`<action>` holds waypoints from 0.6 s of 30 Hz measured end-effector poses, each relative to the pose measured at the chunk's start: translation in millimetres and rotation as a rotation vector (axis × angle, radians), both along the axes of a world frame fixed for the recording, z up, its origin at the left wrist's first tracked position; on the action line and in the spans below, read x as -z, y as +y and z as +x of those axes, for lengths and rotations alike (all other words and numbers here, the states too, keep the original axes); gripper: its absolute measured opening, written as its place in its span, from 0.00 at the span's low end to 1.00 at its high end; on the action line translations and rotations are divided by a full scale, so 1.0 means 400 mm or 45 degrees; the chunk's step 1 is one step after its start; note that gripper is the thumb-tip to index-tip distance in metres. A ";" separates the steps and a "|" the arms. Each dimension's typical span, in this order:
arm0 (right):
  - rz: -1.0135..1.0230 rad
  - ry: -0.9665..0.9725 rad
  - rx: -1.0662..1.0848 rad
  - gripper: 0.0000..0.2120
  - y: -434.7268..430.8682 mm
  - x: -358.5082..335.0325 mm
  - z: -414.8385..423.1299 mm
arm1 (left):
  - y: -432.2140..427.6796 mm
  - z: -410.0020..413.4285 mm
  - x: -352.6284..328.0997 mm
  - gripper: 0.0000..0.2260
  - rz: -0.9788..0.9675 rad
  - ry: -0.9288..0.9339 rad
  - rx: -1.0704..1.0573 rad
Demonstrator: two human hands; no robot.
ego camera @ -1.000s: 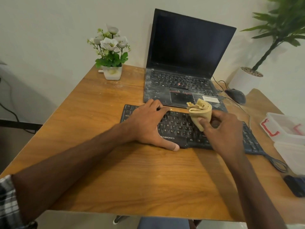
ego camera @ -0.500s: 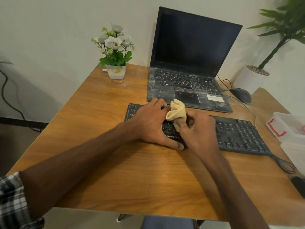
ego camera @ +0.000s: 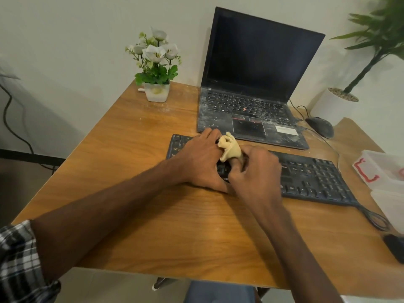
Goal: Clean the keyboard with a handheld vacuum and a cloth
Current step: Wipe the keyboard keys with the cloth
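A black wired keyboard [ego camera: 310,178] lies across the wooden desk [ego camera: 175,226] in front of the laptop. My left hand [ego camera: 200,161] rests flat on the keyboard's left part, fingers straight. My right hand [ego camera: 255,171] grips a bunched yellow cloth [ego camera: 229,146] and holds it down on the keys right beside the left hand. The keys under both hands are hidden. No handheld vacuum shows clearly.
A dusty open laptop [ego camera: 251,106] stands behind the keyboard. A white pot of flowers [ego camera: 156,84] sits at the back left, a black mouse [ego camera: 320,126] at the back right. Clear plastic boxes [ego camera: 384,171] and a dark object [ego camera: 395,248] occupy the right edge. A potted plant [ego camera: 341,101] stands beyond.
My right hand has carried the cloth leftward along the keyboard, from its middle to right against my left hand. The left hand has stayed in place.
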State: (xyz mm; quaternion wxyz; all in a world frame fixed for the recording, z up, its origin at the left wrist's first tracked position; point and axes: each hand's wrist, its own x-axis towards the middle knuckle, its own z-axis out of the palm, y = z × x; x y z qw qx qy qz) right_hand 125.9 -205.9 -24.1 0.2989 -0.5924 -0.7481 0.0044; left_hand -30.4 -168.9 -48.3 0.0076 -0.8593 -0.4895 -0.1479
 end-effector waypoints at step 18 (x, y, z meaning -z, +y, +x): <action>-0.182 0.025 -0.105 0.16 0.038 -0.118 0.161 | -0.009 -0.119 -0.043 0.63 -0.427 0.020 -0.031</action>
